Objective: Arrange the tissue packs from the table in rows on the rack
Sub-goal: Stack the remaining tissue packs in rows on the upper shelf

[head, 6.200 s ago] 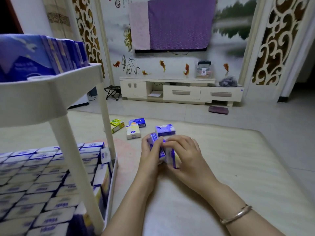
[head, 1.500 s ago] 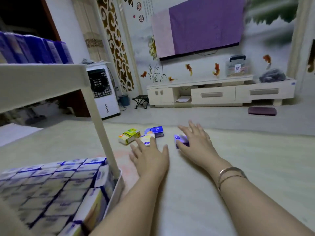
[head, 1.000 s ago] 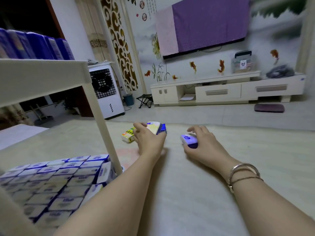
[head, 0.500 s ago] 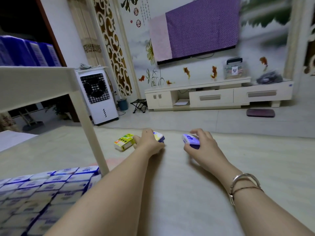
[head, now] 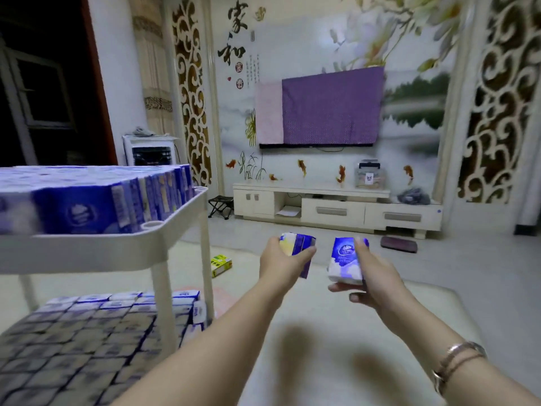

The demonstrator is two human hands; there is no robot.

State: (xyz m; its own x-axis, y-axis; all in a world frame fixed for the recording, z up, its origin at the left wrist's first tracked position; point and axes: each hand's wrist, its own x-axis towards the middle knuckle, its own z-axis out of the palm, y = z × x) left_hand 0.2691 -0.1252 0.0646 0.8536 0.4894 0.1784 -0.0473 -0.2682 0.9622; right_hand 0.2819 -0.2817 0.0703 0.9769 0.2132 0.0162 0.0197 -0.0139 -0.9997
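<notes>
- Our left hand [head: 285, 260] is curled around two small tissue packs [head: 297, 249], one pale yellow and one dark blue, held up above the pale counter [head: 322, 332].
- Our right hand [head: 370, 276] grips a blue-and-white plastic-wrapped tissue pack [head: 344, 260], upright, thumb under its lower end and fingers along its right side; a metal bracelet [head: 456, 361] circles that wrist.
- The two hands are near each other but apart.
- A yellow-green tissue pack [head: 221, 263] lies alone on the counter, beyond the left hand and near the rack's leg.
- To the left stands the white plastic tiered rack [head: 117, 250]: its top shelf carries upright blue packs [head: 96, 200] in tight rows, and its lower shelf holds blue-and-white packs [head: 87, 332] in rows too.
</notes>
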